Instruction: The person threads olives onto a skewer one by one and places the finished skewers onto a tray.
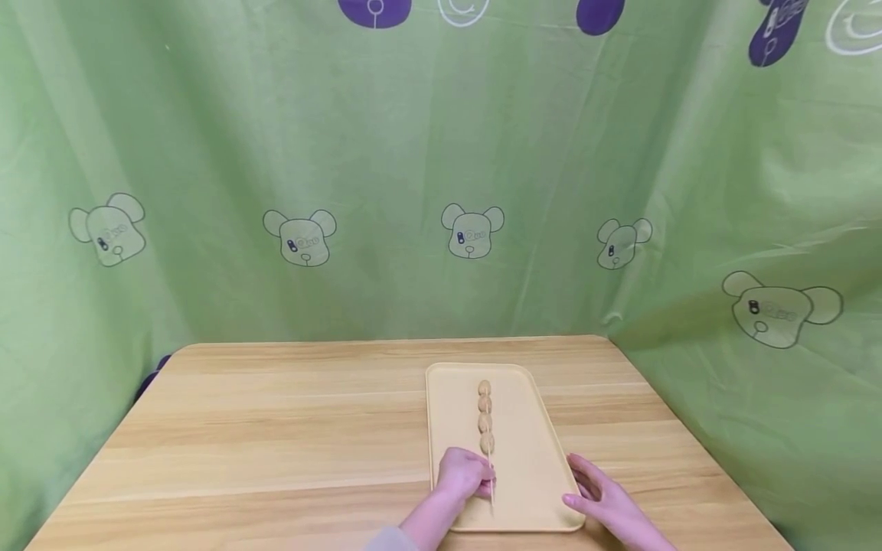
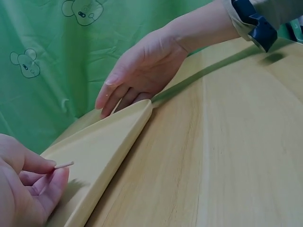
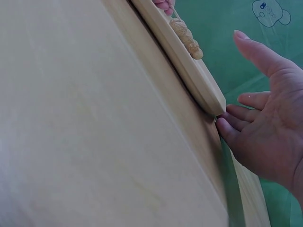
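Several brown balls in a row sit on a thin wooden skewer (image 1: pixel 485 423), over a pale yellow tray (image 1: pixel 530 451). My left hand (image 1: pixel 463 474) pinches the bare stick between thumb and fingers. In the left wrist view, the stick's blunt end (image 2: pixel 66 164) pokes out past the fingertips, held above the tray floor. Whether the balls touch the tray, I cannot tell. At the tray's near right corner is my right hand (image 1: pixel 606 497), thumb spread and fingers loosely bent. The right wrist view has its lower fingers (image 3: pixel 232 127) against or just beside the tray's corner.
The tray lies lengthwise on the right half of a light wooden table (image 1: pixel 276 428). Green curtains (image 1: pixel 386 153) printed with bear heads hang behind the table and at both sides.
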The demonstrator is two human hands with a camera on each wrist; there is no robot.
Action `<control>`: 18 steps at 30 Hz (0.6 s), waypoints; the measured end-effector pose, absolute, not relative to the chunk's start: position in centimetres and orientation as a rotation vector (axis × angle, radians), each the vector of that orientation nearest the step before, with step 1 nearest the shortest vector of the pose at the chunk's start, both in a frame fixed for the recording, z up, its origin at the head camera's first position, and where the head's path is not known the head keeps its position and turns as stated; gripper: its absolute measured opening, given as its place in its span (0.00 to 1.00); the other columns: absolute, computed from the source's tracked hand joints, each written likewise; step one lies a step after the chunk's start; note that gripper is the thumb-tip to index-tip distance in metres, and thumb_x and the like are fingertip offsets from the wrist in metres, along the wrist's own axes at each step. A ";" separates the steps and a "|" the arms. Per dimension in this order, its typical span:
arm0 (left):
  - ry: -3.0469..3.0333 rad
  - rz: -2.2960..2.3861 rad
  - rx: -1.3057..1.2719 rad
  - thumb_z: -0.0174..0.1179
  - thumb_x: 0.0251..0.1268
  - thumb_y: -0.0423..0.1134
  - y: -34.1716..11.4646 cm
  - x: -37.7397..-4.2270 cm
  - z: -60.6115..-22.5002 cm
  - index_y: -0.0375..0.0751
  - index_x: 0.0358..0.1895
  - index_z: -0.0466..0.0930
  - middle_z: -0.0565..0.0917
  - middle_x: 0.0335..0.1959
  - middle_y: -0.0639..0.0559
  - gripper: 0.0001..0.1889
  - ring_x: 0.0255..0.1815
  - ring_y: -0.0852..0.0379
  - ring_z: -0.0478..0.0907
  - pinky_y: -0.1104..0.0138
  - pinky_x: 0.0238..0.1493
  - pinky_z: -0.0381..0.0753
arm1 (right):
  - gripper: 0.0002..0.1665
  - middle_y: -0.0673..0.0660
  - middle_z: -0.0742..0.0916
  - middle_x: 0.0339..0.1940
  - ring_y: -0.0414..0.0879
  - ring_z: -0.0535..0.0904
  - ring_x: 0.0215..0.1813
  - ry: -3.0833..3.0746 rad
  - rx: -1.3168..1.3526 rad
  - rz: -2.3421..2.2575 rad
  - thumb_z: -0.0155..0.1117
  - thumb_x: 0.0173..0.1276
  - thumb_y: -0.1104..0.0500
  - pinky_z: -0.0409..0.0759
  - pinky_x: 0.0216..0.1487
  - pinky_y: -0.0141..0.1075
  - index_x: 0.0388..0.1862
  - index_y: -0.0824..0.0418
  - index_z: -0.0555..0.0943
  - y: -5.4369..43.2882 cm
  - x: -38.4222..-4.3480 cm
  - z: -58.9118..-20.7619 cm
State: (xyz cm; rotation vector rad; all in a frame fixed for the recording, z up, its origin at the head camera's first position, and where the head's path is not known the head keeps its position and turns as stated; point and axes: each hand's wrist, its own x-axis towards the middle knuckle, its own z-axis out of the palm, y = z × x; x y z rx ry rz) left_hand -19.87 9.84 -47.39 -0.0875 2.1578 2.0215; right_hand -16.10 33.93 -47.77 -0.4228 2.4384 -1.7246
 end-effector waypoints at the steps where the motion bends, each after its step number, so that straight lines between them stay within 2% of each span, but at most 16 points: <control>1: 2.163 2.019 -0.085 0.60 0.48 0.20 9.9 -19.9 -47.3 0.26 0.27 0.79 0.79 0.18 0.47 0.02 0.15 0.63 0.75 0.73 0.20 0.77 | 0.42 0.84 0.52 0.64 0.20 0.61 0.55 2.436 -0.410 -1.727 0.57 0.65 0.67 0.63 0.53 0.19 0.65 0.86 0.44 33.9 -16.1 -47.8; 11: 2.219 1.987 -0.068 0.62 0.47 0.21 10.0 -19.7 -47.4 0.27 0.27 0.79 0.78 0.15 0.46 0.03 0.12 0.63 0.75 0.72 0.18 0.77 | 0.40 0.84 0.54 0.64 0.20 0.62 0.54 2.467 -0.396 -1.710 0.55 0.67 0.66 0.63 0.53 0.19 0.64 0.86 0.46 34.0 -16.1 -47.8; 18: 2.189 2.014 -0.030 0.61 0.47 0.20 9.8 -19.9 -47.6 0.23 0.29 0.79 0.79 0.14 0.44 0.04 0.13 0.57 0.78 0.68 0.17 0.78 | 0.38 0.82 0.58 0.64 0.21 0.63 0.54 2.504 -0.334 -1.715 0.56 0.66 0.66 0.63 0.53 0.18 0.64 0.85 0.50 33.8 -16.0 -47.7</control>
